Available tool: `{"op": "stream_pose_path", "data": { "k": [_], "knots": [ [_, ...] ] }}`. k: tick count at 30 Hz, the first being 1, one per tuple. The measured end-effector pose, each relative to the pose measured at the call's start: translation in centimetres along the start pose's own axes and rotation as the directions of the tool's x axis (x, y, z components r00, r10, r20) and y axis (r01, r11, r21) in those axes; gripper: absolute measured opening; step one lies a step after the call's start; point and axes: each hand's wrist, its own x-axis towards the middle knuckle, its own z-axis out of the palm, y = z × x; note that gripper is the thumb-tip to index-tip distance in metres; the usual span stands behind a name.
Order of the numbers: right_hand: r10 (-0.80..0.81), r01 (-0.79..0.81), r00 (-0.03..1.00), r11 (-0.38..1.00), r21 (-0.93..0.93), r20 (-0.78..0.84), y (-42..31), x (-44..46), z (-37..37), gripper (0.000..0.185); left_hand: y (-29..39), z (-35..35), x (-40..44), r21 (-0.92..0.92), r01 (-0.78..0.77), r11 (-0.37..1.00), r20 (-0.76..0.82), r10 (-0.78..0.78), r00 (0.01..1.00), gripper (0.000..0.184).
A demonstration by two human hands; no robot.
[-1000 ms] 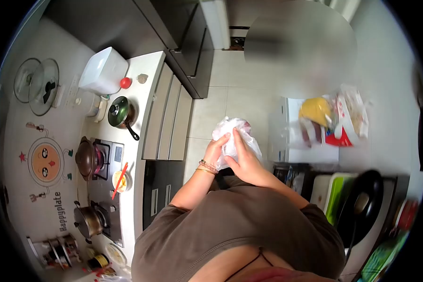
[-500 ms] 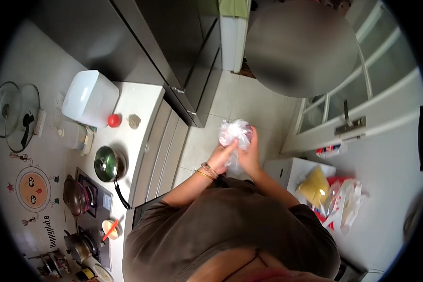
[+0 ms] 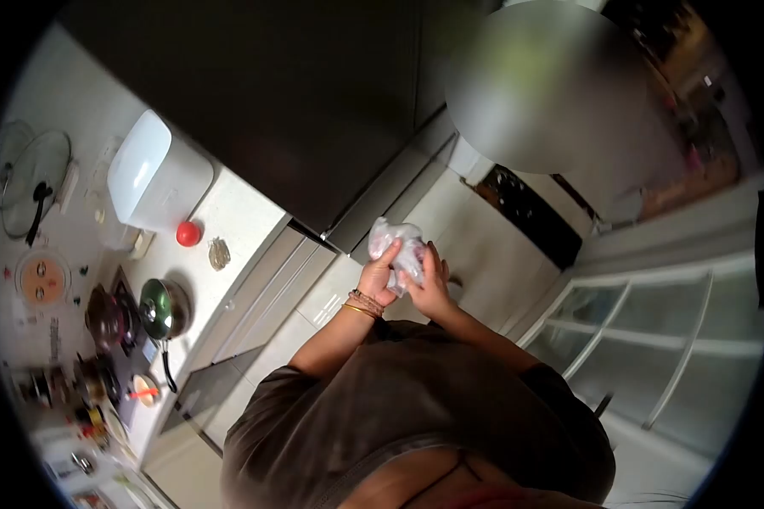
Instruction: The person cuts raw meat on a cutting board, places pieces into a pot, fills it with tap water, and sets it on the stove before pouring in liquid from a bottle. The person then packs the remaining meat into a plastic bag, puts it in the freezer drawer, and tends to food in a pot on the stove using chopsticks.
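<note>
A crumpled, translucent plastic bag is held between my two hands in front of my body. Something pinkish shows through it, but I cannot make out what. My left hand, with bracelets at its wrist, grips the bag's left side with the thumb lying over it. On the other side, the fingers of my right hand curl against the bag's lower right part. Below the bag and hands is the tiled floor.
A dark fridge stands ahead. Along the left counter are a white bin, a red tomato-like thing, a small clear bag and a lidded pan. A glass-paned door is at right.
My view and body have turned, so the fridge looms larger and the red bag at right has left view. The plastic bag, still in both hands, looks flatter and less bunched.
</note>
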Motion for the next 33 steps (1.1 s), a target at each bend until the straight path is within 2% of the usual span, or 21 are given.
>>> {"op": "stream_pose_path", "data": {
  "k": [1,2,3,4,5,6,7,8,10,11,13,15,16,19,20,26,29,33],
  "knots": [
    [-0.085,0.096,0.993,0.984,-0.152,0.076,0.4,2.1,-1.2,0.079,-0.1,0.3,1.6,-0.094,-0.068,0.993,-0.032,0.066,0.997,0.038],
    [-0.056,0.092,0.96,0.989,-0.12,0.275,0.8,4.3,-2.9,0.076,-0.1,0.5,3.0,-0.175,-0.13,0.976,-0.068,0.12,0.99,0.035],
    [-0.151,0.178,0.943,0.982,-0.068,0.295,0.7,6.5,-5.0,0.068,0.0,0.6,4.2,-0.249,-0.187,0.95,-0.106,0.166,0.98,0.033],
    [-0.201,0.186,0.896,0.98,0.076,0.395,2.4,8.8,-5.7,0.063,0.3,0.5,5.1,-0.223,-0.271,0.936,-0.172,0.236,0.956,0.034],
    [-0.259,0.172,0.832,0.961,0.215,0.491,4.4,11.0,-5.9,0.058,0.6,-0.2,5.8,-0.156,-0.317,0.936,-0.186,0.287,0.94,0.037],
    [-0.261,0.066,0.771,0.94,0.334,0.581,6.3,13.3,-5.7,0.05,0.8,-0.1,5.8,-0.141,-0.329,0.934,-0.221,0.294,0.93,0.038],
    [-0.256,0.04,0.749,0.938,0.344,0.612,7.8,16.0,-5.7,0.049,1.1,0.1,5.8,-0.129,-0.346,0.929,-0.258,0.305,0.917,0.04],
    [-0.213,0.131,0.796,0.975,0.181,0.567,8.5,18.7,-5.5,0.051,1.2,0.6,5.7,-0.145,-0.368,0.918,-0.292,0.316,0.903,0.042],
    [-0.244,0.262,0.761,0.963,0.06,0.601,9.4,24.9,-5.0,0.058,1.2,1.3,5.0,-0.057,-0.402,0.914,-0.344,0.36,0.867,0.042],
    [-0.174,0.334,0.723,0.935,-0.117,0.668,10.2,27.3,-3.9,0.06,1.4,1.8,5.0,-0.004,-0.408,0.913,-0.353,0.38,0.855,0.042],
    [-0.17,0.525,0.708,0.775,-0.351,0.686,9.9,30.6,-3.0,0.062,1.0,1.7,5.5,0.02,-0.438,0.899,-0.41,0.407,0.816,0.044],
    [-0.228,0.569,0.713,0.74,-0.358,0.663,11.5,32.8,-1.3,0.054,0.7,0.5,6.2,-0.006,-0.442,0.897,-0.47,0.387,0.793,0.043],
    [-0.26,0.6,0.709,0.711,-0.367,0.656,11.7,34.2,-1.0,0.05,0.7,0.0,6.4,-0.02,-0.439,0.898,-0.445,0.385,0.808,0.046],
    [-0.074,0.49,0.69,0.78,-0.39,0.72,11.6,37.0,0.2,0.041,0.7,0.4,6.4,-0.09,-0.431,0.898,-0.468,0.343,0.814,0.047],
    [-0.193,0.513,0.736,0.785,-0.348,0.649,13.6,37.1,1.4,0.031,0.9,0.9,6.2,-0.11,-0.432,0.895,-0.481,0.332,0.812,0.048],
    [-0.28,0.559,0.729,0.769,-0.309,0.624,14.1,37.1,2.0,0.028,1.1,2.4,6.2,-0.045,-0.485,0.873,-0.524,0.393,0.756,0.054],
    [-0.484,0.647,0.699,0.742,-0.176,0.526,14.4,36.3,0.8,0.026,1.2,3.7,6.2,-0.002,-0.508,0.862,-0.541,0.426,0.725,0.055],
    [-0.487,0.686,0.631,0.713,-0.142,0.604,15.7,34.7,-2.0,0.025,0.6,5.7,6.5,0.033,-0.581,0.813,-0.555,0.498,0.666,0.054]
  ]
}}
